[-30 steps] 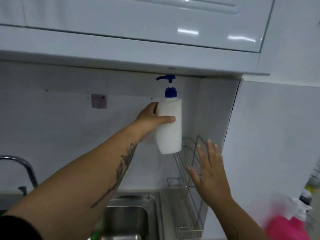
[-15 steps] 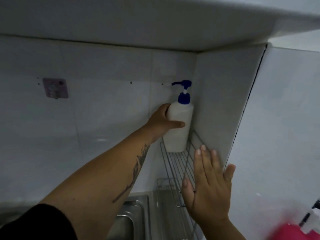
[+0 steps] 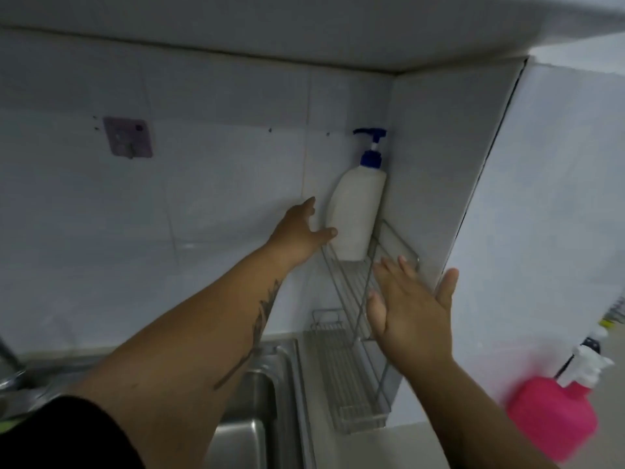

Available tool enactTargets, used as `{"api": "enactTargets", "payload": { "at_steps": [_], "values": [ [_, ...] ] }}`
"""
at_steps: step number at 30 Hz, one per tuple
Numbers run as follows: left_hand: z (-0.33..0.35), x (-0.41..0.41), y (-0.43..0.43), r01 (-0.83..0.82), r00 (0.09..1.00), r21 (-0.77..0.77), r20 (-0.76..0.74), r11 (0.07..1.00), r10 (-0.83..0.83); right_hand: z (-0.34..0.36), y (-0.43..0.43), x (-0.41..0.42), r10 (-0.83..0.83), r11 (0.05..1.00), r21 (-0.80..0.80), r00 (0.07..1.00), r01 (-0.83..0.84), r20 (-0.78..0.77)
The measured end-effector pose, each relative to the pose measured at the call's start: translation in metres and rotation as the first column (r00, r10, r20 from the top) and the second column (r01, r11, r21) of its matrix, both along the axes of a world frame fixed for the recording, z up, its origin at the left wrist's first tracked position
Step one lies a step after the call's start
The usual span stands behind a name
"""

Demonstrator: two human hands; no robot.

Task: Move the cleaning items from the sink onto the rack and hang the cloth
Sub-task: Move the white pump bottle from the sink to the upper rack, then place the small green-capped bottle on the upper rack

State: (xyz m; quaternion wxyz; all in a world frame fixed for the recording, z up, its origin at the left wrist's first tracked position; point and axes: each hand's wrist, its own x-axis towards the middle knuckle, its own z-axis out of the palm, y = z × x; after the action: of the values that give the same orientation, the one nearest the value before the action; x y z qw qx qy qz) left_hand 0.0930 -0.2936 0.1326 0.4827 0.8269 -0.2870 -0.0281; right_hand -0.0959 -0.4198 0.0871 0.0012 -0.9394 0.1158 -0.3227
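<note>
Matt white plastic pump bottle point(image 3: 355, 214), thin shiny metal wire rack point(image 3: 351, 299), brushed steel sink point(image 3: 267, 394), glossy smooth wall tiles point(image 3: 209, 198), pink plastic spray bottle point(image 3: 551, 421)

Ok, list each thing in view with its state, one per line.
pump bottle: upright on the upper rack shelf, in the corner
left hand: open, fingertips at the bottle's side
right hand: open, empty, in front of the rack
upper rack shelf: holds only the bottle
lower rack shelf: bare
wall hook: nothing hanging
pink spray bottle: blurred, lower right
</note>
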Motion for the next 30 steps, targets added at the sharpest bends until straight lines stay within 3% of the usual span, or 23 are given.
{"api": "enactTargets", "payload": {
  "at_steps": [3, 6, 10, 13, 18, 22, 27, 30],
  "values": [
    [-0.028, -0.03, 0.058, 0.042, 0.996, 0.102, -0.078, 0.994, -0.034, 0.011, 0.024, -0.016, 0.03, 0.996, 0.084, 0.999, -0.027, -0.033],
    [-0.082, -0.051, 0.127, -0.009, 0.972, 0.186, -0.231, 0.982, 0.053, 0.002, 0.069, -0.028, 0.183, 0.98, 0.081, 0.983, -0.183, 0.008],
    [-0.171, -0.067, 0.212, -0.123, 0.884, 0.33, -0.392, 0.936, 0.254, -0.075, 0.113, -0.025, 0.445, 0.892, 0.19, 0.872, -0.411, -0.205],
    [-0.228, -0.075, 0.25, -0.106, 0.818, 0.426, -0.477, 0.898, 0.323, -0.148, 0.122, -0.026, 0.428, 0.9, 0.296, 0.768, -0.319, -0.476],
    [-0.295, -0.07, 0.278, -0.086, 0.867, 0.579, -0.358, 0.811, 0.347, -0.229, 0.126, -0.038, 0.279, 0.96, 0.234, 0.551, -0.152, -0.787],
    [-0.334, -0.056, 0.282, -0.074, 0.883, 0.557, -0.349, 0.827, 0.314, -0.252, 0.126, -0.042, 0.184, 0.981, 0.109, 0.604, -0.159, -0.776],
    [-0.365, -0.067, 0.271, -0.206, 0.883, 0.375, -0.328, 0.904, 0.337, -0.26, 0.126, -0.042, 0.165, 0.985, 0.09, 0.641, -0.148, -0.75],
    [-0.37, -0.078, 0.268, -0.254, 0.899, 0.359, -0.256, 0.898, 0.357, -0.259, 0.128, -0.041, 0.154, 0.987, 0.091, 0.644, -0.129, -0.749]
  ]
}}
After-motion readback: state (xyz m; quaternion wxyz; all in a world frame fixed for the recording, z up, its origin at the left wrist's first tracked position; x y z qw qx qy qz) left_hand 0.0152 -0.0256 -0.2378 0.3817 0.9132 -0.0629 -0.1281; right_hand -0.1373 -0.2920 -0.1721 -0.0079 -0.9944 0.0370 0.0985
